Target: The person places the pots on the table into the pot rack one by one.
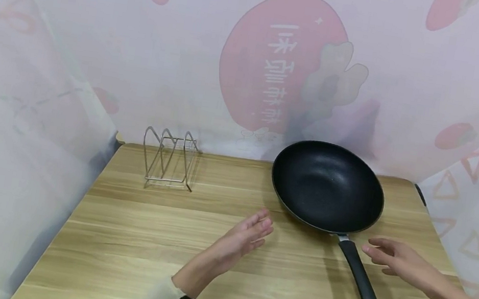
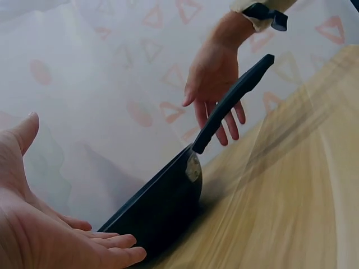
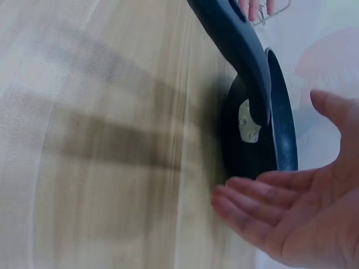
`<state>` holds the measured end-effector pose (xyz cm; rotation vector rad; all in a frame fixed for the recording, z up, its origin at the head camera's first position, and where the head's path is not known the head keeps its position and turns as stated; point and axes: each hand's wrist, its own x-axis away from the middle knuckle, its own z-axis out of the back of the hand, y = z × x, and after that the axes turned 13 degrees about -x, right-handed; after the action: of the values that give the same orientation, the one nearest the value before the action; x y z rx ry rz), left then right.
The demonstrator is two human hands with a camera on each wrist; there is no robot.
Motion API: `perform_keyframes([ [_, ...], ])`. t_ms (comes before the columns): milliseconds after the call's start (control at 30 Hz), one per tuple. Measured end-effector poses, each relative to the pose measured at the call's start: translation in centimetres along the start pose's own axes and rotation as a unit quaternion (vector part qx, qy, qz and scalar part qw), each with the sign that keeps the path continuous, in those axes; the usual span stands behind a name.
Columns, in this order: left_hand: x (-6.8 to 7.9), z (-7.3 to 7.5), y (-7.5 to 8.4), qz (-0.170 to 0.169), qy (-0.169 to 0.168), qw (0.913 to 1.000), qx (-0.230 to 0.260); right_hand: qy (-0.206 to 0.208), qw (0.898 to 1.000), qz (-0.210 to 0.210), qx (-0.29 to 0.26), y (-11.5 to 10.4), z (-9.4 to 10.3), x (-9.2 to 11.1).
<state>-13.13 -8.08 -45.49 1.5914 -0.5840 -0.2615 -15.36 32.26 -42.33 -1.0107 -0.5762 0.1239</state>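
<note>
A black frying pan (image 1: 326, 188) rests on the wooden table, its dark handle (image 1: 361, 284) slanting toward the front right. My left hand (image 1: 237, 242) is held left of the pan, fingers extended and holding nothing. On the handle's other side is my right hand (image 1: 403, 264), its fingers loosely extended near the handle's base and holding nothing. From the left wrist, the pan's side (image 2: 162, 210) shows just beyond the left fingertips (image 2: 126, 255). In the right wrist view, the open palm (image 3: 291, 213) faces the pan below its riveted bracket (image 3: 247, 123).
A wire rack (image 1: 168, 159) with several upright loops stands at the table's back left. Printed cloth walls (image 1: 179, 58) border the back and both sides of the wooden table (image 1: 123, 246). The pan's handle sticks up above the tabletop and casts a shadow there.
</note>
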Motion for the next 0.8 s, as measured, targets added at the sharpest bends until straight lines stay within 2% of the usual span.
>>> perform_keyframes([
  [167, -0.5, -0.9, -0.3, 0.012, -0.005, 0.9995, 0.027, -0.034, 0.997, -0.004, -0.075, 0.6, 0.2, -0.5],
  [433, -1.4, -2.6, -0.9, 0.029, -0.007, 0.9991, 0.030, -0.084, 0.985, 0.032, -0.145, 1.6, 0.4, -1.5],
  [700, -2.1, -4.4, -1.5, 0.051, -0.008, 0.9979, 0.039, -0.137, 0.956, 0.070, -0.251, 2.7, 0.2, -2.2],
  [800, -2.3, -4.8, -1.8, 0.058, -0.010, 0.9973, 0.044, -0.141, 0.949, 0.075, -0.271, 3.0, 0.0, -2.4],
])
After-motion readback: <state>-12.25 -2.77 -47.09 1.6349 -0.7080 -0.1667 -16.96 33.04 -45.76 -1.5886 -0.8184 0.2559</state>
